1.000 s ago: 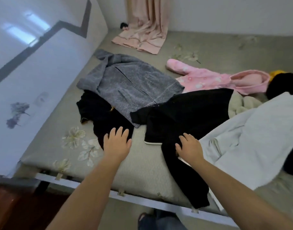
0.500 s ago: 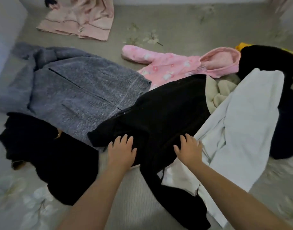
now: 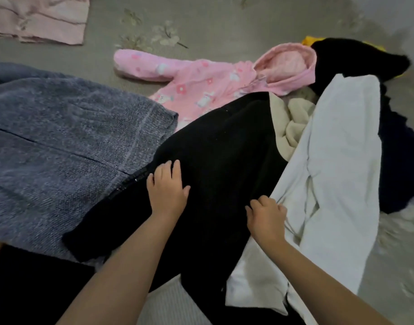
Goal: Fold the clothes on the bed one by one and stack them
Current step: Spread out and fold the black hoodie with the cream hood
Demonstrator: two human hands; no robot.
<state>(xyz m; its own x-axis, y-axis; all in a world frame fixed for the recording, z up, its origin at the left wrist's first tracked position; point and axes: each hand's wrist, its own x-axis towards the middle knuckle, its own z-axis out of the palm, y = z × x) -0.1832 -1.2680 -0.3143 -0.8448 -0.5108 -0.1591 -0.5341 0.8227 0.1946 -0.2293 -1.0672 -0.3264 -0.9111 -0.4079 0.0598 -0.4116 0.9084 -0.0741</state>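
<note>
Left hand (image 3: 167, 191) laid flat on the black zip-up jacket (image 3: 215, 160), fingers straight and slightly spread, thumb out to the right, fingertips just beside the zipper edge. Right hand (image 3: 267, 215) with fingers curled down where the black jacket meets the white garment (image 3: 330, 174); seemingly bunching fabric at that seam, though which cloth is pinched cannot be told. Both bare forearms reaching in from the near edge.

Black zip-up jacket spread across the middle of the bed (image 3: 201, 22), running from near centre up toward the far right, one sleeve trailing to the near left over the grey knit cardigan (image 3: 67, 146). Grey knit cardigan wide on the left, its ribbed hem touching the black jacket's zipper side. Pink hooded baby jacket (image 3: 201, 83) farther back at centre, hood to the right, one sleeve stretched left, lower part tucked under the black jacket. Cream fleece garment (image 3: 292, 127) crumpled between black jacket and white garment. White garment draped long down the right side, overlapping the black jacket's right edge. Another black garment (image 3: 356, 59) at far right, a bit of yellow fabric (image 3: 310, 39) peeking out behind it. More black clothing (image 3: 30, 287) at the near left corner. Pale pink cloth (image 3: 39, 19) lying at far left on the grey floral bed sheet.
</note>
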